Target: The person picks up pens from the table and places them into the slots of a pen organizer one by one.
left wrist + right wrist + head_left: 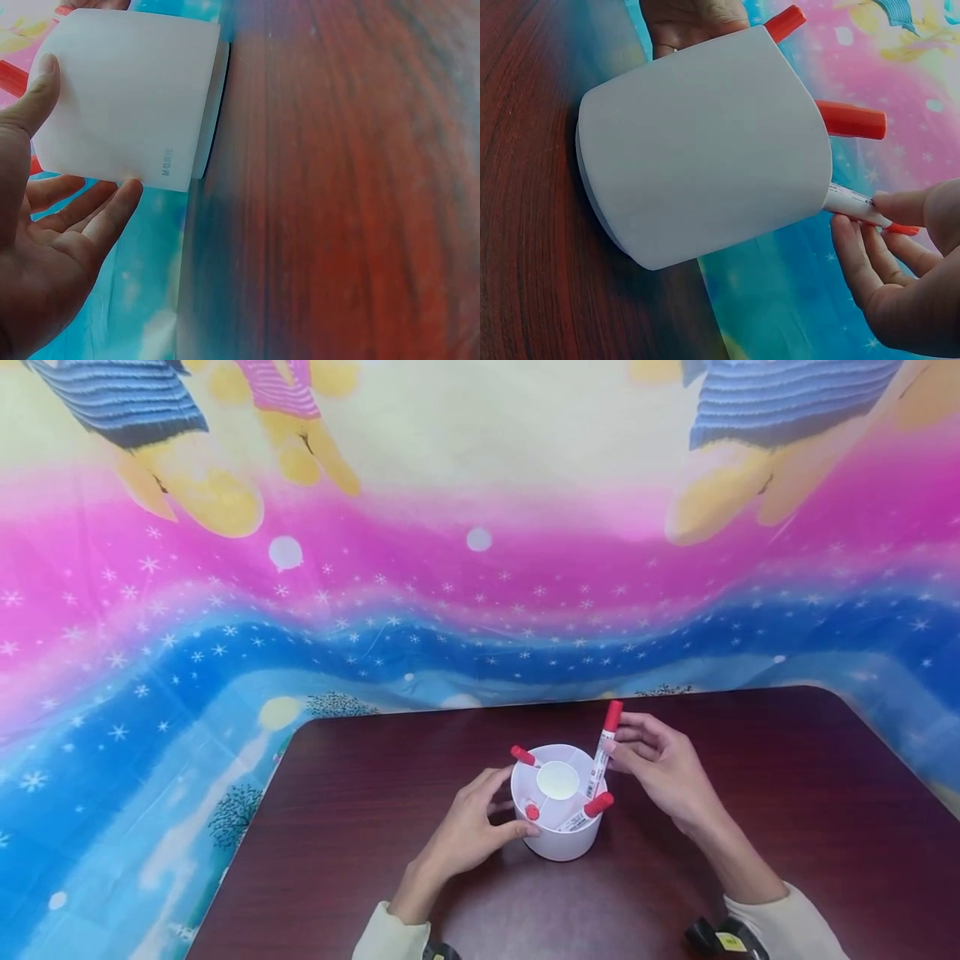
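A round white pen holder [562, 845] with divided compartments stands on the table. My left hand [472, 827] holds its left side, thumb at the near rim; in the left wrist view, the fingertips touch the wall of the holder [127, 97]. At the right rim, my right hand [671, 772] pinches a white marker with a red cap [602, 756] between thumb and fingers. That marker [847, 201] is cap up, its lower end hidden inside the holder. Three other red-capped markers [598, 804] lean in separate places around the rim.
The dark reddish-brown wooden table [360, 793] extends on both sides of the holder. Behind it hangs a colourful printed cloth [465, 593] that reaches the table's back edge. Dark bands with yellow labels [729, 941] are on both wrists.
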The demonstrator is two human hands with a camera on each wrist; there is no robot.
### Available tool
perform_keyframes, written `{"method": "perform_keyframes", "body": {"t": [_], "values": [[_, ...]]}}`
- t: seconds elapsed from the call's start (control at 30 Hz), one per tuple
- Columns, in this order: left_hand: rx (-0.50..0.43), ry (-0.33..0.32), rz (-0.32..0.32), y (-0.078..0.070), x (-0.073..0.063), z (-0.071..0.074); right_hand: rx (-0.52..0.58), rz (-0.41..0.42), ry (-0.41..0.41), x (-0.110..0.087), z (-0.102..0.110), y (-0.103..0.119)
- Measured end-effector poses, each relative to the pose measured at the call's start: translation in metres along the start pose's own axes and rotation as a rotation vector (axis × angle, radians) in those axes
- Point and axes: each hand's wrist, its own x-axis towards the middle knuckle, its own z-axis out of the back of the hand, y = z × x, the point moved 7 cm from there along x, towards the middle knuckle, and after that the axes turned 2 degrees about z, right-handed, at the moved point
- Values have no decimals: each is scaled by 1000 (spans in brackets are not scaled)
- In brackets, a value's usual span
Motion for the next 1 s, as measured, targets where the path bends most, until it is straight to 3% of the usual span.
{"method": "perform_keyframes", "body": {"t": [1.0], "values": [[1,4,13,1,1,1,-154,35,26,2,-7,-2]]}}
